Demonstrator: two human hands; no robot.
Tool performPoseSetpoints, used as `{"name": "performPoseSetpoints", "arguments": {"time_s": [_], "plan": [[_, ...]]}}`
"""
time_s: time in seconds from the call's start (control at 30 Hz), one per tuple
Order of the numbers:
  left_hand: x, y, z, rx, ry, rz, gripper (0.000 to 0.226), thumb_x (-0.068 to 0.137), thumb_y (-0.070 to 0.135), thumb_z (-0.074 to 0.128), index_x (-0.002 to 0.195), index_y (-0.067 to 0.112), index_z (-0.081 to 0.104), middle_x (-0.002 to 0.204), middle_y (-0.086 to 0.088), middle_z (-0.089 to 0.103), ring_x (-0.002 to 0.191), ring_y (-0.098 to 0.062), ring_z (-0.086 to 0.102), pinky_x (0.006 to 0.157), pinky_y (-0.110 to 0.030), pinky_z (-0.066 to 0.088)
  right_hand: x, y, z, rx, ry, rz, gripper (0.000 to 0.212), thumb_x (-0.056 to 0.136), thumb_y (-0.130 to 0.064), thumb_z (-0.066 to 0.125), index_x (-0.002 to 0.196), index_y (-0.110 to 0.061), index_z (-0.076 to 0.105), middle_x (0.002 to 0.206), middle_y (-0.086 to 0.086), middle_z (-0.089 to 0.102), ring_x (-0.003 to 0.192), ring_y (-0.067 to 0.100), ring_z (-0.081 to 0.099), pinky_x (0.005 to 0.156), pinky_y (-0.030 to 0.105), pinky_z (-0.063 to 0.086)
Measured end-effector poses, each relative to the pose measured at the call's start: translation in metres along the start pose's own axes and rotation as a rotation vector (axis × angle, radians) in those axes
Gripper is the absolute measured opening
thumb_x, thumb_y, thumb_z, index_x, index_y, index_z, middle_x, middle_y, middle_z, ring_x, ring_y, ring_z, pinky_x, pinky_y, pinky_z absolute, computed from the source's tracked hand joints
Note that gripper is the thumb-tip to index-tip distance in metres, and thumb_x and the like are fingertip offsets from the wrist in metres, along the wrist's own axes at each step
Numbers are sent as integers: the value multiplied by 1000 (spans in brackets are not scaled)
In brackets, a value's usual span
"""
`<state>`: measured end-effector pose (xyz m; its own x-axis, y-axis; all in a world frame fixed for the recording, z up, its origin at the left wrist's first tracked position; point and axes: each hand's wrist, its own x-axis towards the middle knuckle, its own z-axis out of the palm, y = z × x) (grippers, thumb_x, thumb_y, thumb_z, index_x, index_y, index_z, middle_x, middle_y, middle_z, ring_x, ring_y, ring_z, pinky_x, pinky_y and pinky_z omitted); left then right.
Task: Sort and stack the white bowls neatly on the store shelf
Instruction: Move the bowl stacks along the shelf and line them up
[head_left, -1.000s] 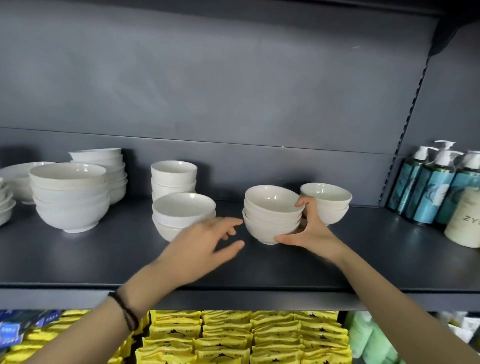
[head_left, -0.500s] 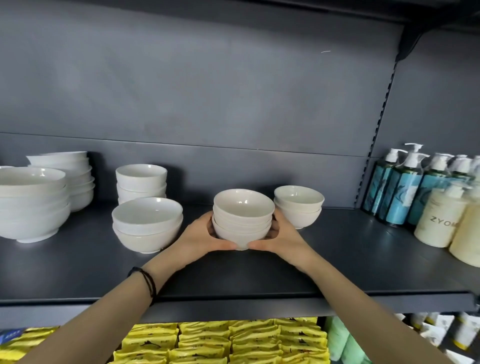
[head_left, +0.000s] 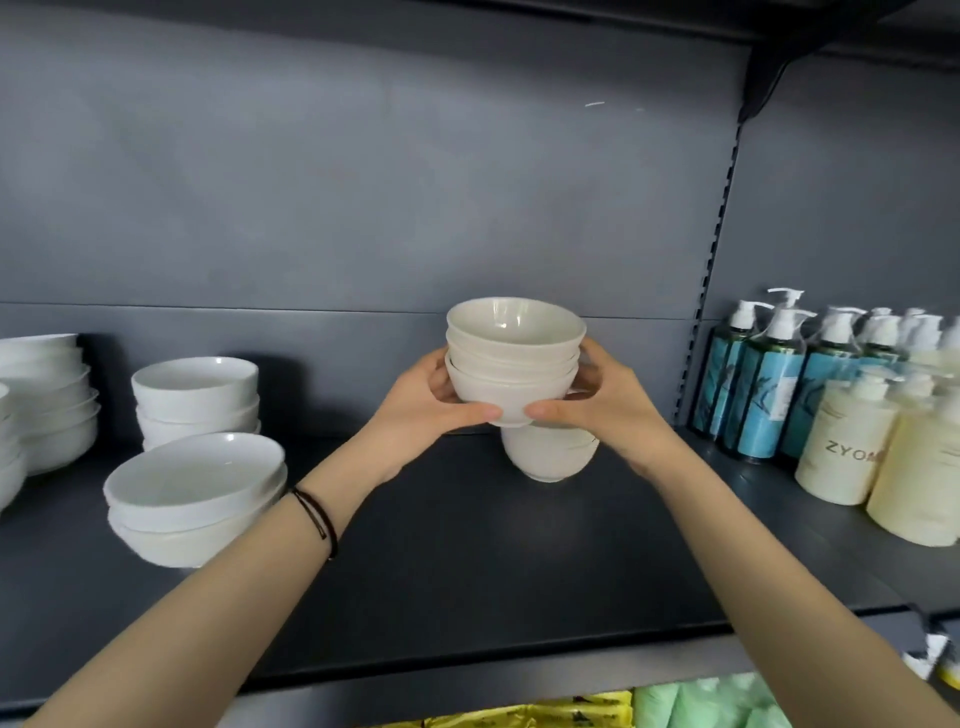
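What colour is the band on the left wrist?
Dark, black or deep brown, a thin cord bracelet. The head view, the only one, shows it plainly.

At the right of the frame stand teal pump bottles (head_left: 763, 395), with cream bottles (head_left: 844, 441) in front of them, one lettered "ZYOM". Along the bottom edge show yellow packets (head_left: 524, 719) and, beside them, pale green packs (head_left: 701, 701).

A dark grey metal store shelf (head_left: 467, 561) is seen carrying stacks of white ceramic bowls (head_left: 195, 395) at left, a wider shallow white bowl stack (head_left: 195, 493) near its front edge, and a small white bowl stack (head_left: 550, 454) at centre. Teal pump bottles (head_left: 763, 395) and cream pump bottles (head_left: 841, 441) are ranged at right.
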<state>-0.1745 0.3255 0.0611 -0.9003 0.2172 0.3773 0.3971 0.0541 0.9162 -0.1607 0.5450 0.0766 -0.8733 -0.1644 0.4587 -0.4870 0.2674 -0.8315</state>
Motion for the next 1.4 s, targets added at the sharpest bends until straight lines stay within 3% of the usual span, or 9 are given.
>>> {"name": "performPoseSetpoints", "arguments": {"time_s": [0.2, 0.3, 0.47, 0.67, 0.77, 0.93, 1.1, 1.23, 1.4], "plan": [[49, -17, 34, -47, -92, -15, 70, 73, 0, 79, 134, 16, 47, 125, 9, 64, 116, -4, 60, 88, -19, 52, 19, 24, -36, 3, 32, 21, 80, 66, -9, 87, 124, -48, 49, 113, -28, 62, 101, -19, 56, 78, 8, 47], [61, -31, 44, -28, -109, -34, 71, 74, 6, 80, 135, 21, 47, 129, 12, 61, 120, -2, 55, 96, -23, 48, 23, 40, -45, 19, 7, 50, 85, 67, -8, 86, 135, -42, 47, 120, -22, 63, 108, -13, 56, 79, 11, 51], [67, -53, 47, 14, -99, -59, 76, 70, 15, 84, 136, 25, 47, 133, 12, 58, 125, -3, 51, 100, -26, 44, 26, 64, -47, 35, -30, 70, 83, 70, -4, 84, 132, -43, 45, 122, -15, 64, 108, -8, 59, 74, 8, 50], [63, -69, 47, -14, -140, -77, 76, 74, 15, 82, 138, 27, 45, 134, 12, 58, 125, -5, 52, 104, -32, 44, 23, 84, -41, 40, -26, 77, 82, 71, -10, 84, 135, -42, 44, 127, -16, 62, 114, -5, 58, 87, 20, 51], [62, -69, 48, -28, -154, -75, 73, 76, 13, 80, 138, 25, 44, 132, 11, 59, 121, -5, 55, 103, -31, 46, 19, 91, -39, 15, -27, 72, 85, 75, -18, 83, 142, -44, 36, 133, -22, 56, 123, -3, 52, 97, 25, 47], [61, -69, 51, -36, -163, -63, 71, 78, 13, 77, 139, 23, 42, 132, 11, 58, 119, -2, 56, 99, -24, 48, 17, 101, -35, 61, -102, 111, 93, 79, -31, 77, 147, -50, 16, 141, -29, 42, 128, -10, 42, 90, 14, 47], [60, -76, 54, -54, -145, -109, 90, 74, 17, 80, 145, 31, 26, 132, 21, 47, 120, 3, 48, 96, -20, 45, 14, 112, -31, 80, -152, 129, 115, 70, -16, 86, 147, -49, 7, 149, -21, 34, 135, -3, 39, 103, 24, 46], [57, -81, 62, -50, -185, -97, 99, 72, 12, 82, 140, 41, 15, 132, 26, 40, 118, 7, 45, 85, -11, 48, 14, 117, -28, 48, -150, 107, 123, 67, -6, 87, 146, -48, 1, 147, -23, 32, 128, -14, 40, 91, 12, 47], [51, -79, 65, -39, -162, -72, 77, 76, 7, 78, 131, 37, 33, 121, 26, 51, 103, 17, 55, 77, -5, 47, 12, 118, -28, 30, -147, 118, 126, 62, -18, 90, 145, -50, 1, 148, -24, 31, 129, -14, 38, 92, 12, 46]]}}
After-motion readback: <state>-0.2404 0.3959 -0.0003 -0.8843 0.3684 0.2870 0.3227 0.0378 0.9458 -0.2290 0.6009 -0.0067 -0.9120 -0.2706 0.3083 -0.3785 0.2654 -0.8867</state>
